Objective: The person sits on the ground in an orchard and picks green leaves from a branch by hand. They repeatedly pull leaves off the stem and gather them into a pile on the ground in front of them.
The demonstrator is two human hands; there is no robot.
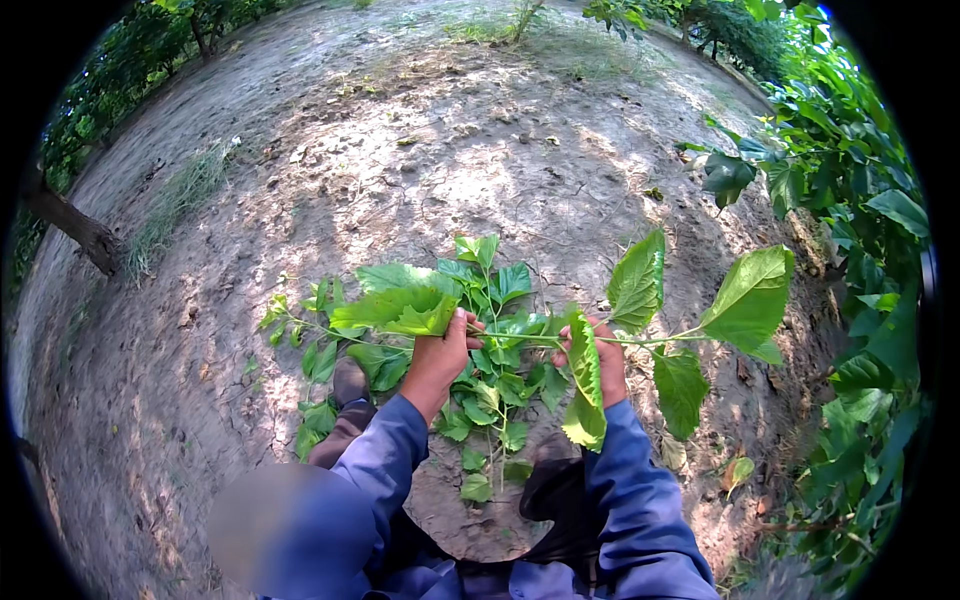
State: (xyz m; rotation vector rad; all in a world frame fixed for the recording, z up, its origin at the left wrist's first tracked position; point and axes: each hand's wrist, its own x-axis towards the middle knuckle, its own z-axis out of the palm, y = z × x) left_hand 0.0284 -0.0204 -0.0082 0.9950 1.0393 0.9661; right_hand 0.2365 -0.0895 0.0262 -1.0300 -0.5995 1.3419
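A long green leafy stem (525, 337) stretches level between my two hands, above the ground. My left hand (445, 349) grips its left end, with large toothed green leaves (401, 304) fanning out beyond my thumb. Farther right along the stem, my right hand (604, 360) holds it, partly hidden behind a curled leaf (585, 382). Several broad leaves (748, 294) spread from the stem's right end. Below my hands, a loose pile of cut leafy branches (480, 405) lies on the soil between my feet.
Dry, cracked soil (450, 180) surrounds me. Dense foliage (870, 360) stands close on my right. A leaning tree trunk (79, 225) and a grass tuft (180, 202) are at left. My shoes (350, 381) flank the pile. A dry leaf (739, 474) lies at right.
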